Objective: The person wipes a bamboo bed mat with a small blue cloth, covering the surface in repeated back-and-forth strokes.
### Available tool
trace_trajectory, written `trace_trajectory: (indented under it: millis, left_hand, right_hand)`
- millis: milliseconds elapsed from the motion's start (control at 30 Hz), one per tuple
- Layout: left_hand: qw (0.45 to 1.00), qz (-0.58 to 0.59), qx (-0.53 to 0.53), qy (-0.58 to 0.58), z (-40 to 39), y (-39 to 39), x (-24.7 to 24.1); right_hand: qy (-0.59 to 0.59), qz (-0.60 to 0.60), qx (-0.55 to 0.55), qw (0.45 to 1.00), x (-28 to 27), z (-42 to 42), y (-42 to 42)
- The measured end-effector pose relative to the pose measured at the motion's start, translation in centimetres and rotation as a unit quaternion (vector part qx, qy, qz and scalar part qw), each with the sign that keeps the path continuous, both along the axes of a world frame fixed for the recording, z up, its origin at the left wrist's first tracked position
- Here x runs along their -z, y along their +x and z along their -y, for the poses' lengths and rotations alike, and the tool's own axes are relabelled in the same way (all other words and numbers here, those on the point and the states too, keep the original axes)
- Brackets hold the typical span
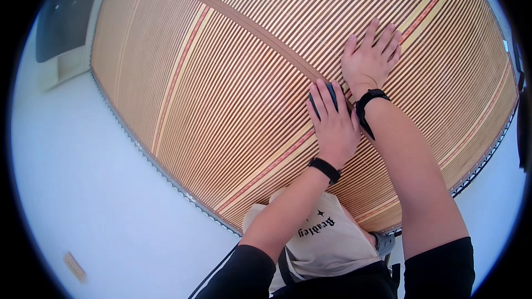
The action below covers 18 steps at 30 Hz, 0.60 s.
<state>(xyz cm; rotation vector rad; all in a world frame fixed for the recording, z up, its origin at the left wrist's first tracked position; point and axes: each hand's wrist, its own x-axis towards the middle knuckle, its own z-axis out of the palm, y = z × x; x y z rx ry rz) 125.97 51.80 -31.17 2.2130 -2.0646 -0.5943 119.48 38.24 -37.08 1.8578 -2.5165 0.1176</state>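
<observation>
A striped bamboo or slatted sleeping mat [232,91] spreads out in front of me, with a brown fabric band [266,41] running across it diagonally. My left hand [334,120] lies over a small dark teal object [314,106], possibly a brush or a sponge, and presses it to the mat beside the band. Most of that object is hidden under my fingers. Further up and to the right, my right hand [370,60] is laid on the mat, palm down, fingers spread, with nothing in it. Each wrist wears a black band.
The mat ends at a dark, laced-looking edge [137,145], with a white surface [75,174] beyond it. A dark panel [66,16] stands at the upper left. A small beige plate [75,266] sits at the lower left. My light shorts [332,241] are close to the mat.
</observation>
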Motion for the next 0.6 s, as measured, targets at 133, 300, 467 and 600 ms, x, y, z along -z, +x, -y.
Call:
trace_trajectory:
  millis: [133, 300, 467, 600]
  left_hand:
    - [0.999, -0.033, 0.028, 0.001, -0.4, 1.6, 0.4]
    - [0.996, 0.069, 0.043, -0.026, 3.2, 7.3, 1.1]
    - [0.970, 0.221, -0.011, -0.104, 10.3, 18.9, 3.3]
    - [0.964, 0.219, -0.150, -0.027, 10.8, 32.9, 4.1]
  right_hand:
    - [-0.009, 0.000, 0.003, 1.000, 0.1, 0.0, -0.4]
    - [-0.006, 0.009, -0.009, 1.000, 0.2, -0.1, -0.1]
    - [-0.011, 0.002, -0.004, 1.000, 0.4, 0.1, -0.4]
    - [0.002, 0.005, -0.002, 1.000, 0.3, 0.0, -0.3]
